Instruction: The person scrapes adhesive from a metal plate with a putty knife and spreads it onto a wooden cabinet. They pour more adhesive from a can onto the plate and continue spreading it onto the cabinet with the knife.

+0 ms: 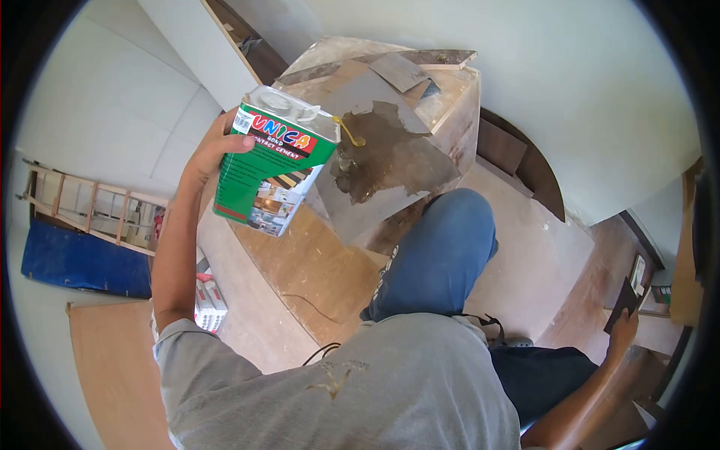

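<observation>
My left hand [216, 150] grips a green can of contact cement [274, 161] by its side, tilted over a grey sheet [351, 214]. From the can's top corner runs a yellowish strand of glue [351, 135], which reaches down over the sheet. A dark brown patch [394, 154] with ragged edges covers much of the sheet, glossy in places. Off to the right, my right hand [624, 330] is closed on a thin dark flat piece [621, 304], away from the sheet.
Under the sheet stands a worn wooden box [457, 112], with board scraps [397, 71] on top. A curved dark board [544, 176] leans by the wall. At left are a wooden ladder [91, 206] and a blue panel [82, 259]. My bent knee [457, 225] is close to the sheet.
</observation>
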`<action>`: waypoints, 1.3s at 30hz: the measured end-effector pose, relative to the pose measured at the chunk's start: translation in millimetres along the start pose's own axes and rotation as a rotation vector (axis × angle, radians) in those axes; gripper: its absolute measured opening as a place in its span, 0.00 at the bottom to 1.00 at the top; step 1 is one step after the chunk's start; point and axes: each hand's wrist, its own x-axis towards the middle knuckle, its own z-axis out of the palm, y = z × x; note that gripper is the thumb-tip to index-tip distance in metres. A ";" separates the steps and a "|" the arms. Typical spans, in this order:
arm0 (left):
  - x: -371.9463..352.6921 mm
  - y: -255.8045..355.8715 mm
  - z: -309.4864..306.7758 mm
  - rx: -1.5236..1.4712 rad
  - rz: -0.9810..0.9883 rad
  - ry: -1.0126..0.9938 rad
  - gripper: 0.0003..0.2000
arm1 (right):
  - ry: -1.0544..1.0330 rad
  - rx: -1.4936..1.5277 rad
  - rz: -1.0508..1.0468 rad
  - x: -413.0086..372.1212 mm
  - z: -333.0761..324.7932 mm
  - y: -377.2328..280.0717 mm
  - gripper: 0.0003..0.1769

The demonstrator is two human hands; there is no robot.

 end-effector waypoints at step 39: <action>6.5 -21.4 0.1 -0.020 -0.032 -0.023 0.37 | 0.065 0.033 -0.070 2.1 2.2 9.4 0.21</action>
